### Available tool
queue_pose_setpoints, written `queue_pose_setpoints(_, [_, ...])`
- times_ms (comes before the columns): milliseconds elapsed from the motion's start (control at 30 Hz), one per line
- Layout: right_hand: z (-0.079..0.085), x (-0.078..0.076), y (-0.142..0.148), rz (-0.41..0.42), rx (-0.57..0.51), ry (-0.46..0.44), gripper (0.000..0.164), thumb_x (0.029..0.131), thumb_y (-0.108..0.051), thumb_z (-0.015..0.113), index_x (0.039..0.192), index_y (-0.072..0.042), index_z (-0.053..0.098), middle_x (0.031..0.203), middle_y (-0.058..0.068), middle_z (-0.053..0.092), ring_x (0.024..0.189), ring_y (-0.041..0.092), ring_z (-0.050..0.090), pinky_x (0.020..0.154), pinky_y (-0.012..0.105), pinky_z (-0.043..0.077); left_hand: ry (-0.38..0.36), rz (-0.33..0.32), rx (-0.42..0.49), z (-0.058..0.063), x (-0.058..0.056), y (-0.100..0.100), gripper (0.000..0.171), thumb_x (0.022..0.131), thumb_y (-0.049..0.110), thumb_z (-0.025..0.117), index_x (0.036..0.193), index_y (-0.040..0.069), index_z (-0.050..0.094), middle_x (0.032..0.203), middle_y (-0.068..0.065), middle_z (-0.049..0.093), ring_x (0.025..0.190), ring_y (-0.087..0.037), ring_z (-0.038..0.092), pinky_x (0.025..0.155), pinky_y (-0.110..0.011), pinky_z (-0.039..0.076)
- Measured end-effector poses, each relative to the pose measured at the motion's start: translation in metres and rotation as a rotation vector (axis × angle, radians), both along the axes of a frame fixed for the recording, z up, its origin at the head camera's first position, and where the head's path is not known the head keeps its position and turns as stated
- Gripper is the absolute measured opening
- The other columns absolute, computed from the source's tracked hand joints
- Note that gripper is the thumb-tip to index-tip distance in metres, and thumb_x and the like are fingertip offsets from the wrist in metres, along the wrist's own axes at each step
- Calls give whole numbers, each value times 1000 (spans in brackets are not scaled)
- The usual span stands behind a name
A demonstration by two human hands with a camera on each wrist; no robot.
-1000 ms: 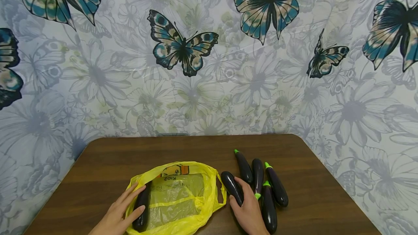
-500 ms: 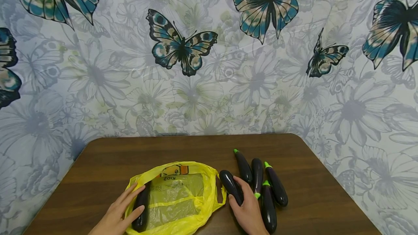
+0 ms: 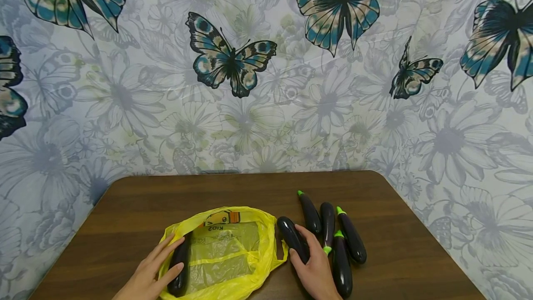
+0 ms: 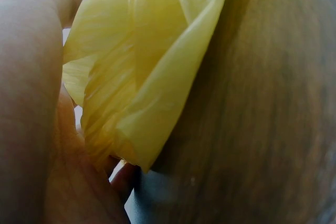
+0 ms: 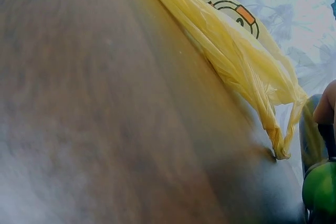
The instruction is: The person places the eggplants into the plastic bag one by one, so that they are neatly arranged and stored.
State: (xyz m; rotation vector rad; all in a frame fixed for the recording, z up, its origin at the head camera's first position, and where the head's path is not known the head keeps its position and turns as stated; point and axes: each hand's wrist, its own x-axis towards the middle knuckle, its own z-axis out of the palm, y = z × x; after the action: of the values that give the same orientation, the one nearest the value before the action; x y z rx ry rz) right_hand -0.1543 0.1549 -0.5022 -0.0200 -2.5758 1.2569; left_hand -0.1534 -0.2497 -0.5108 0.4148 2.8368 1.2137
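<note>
Yellow plastic bag (image 3: 266, 240) lies on the table with its mouth spread wide; in the left wrist view its yellow film (image 4: 142, 66) hangs beside the palm. Inside its left side is a dark, glossy eggplant (image 3: 179, 267). My left hand (image 3: 151, 265) rests over the bag's left rim, long fingers extended and thumb spread, fingertips touching that eggplant. Right of the bag, my right hand (image 3: 314, 265) grips another eggplant (image 3: 293, 237), thumb on the near side and fingers over the far side. In the right wrist view a green stem cap (image 5: 320, 188) shows below the fingers.
Several more eggplants (image 3: 342, 267) with green stem ends lie in a loose group just right of my right hand. The brown wooden table (image 3: 137, 207) ends at a rounded far edge. Behind it hangs a butterfly-and-flower patterned wall covering (image 3: 266, 138).
The eggplant in my right hand has shifted slightly left, towards the bag. My left hand and the bag stay almost in place.
</note>
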Motion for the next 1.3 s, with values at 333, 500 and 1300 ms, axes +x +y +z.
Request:
queue_pose_setpoints(333, [2, 2, -1, 12, -13, 9, 58, 91, -13, 77, 144, -26, 57, 134, -5, 64, 115, 12, 63, 96, 38, 52, 12, 4, -2, 0, 0, 0, 55, 105, 30, 61, 154, 8, 48, 160, -32, 33, 138, -64, 37, 87, -74, 45])
queue_pose_setpoints(500, [1, 3, -2, 42, -50, 10, 58, 92, -13, 77, 145, -23, 56, 131, -3, 65, 110, 12, 64, 91, 30, 54, -3, -1, -3, 1, 0, 0, 56, 105, 31, 61, 154, 8, 47, 160, -32, 32, 139, -64, 35, 88, -75, 45])
queue_pose_setpoints(1300, [1, 5, -3, 144, -157, -1, 52, 94, -16, 77, 141, -27, 57, 128, 3, 68, 101, 9, 68, 82, 23, 58, -51, -6, -10, 3, 0, 0, 59, 105, 34, 60, 156, 9, 44, 162, -31, 28, 141, -65, 31, 90, -77, 42])
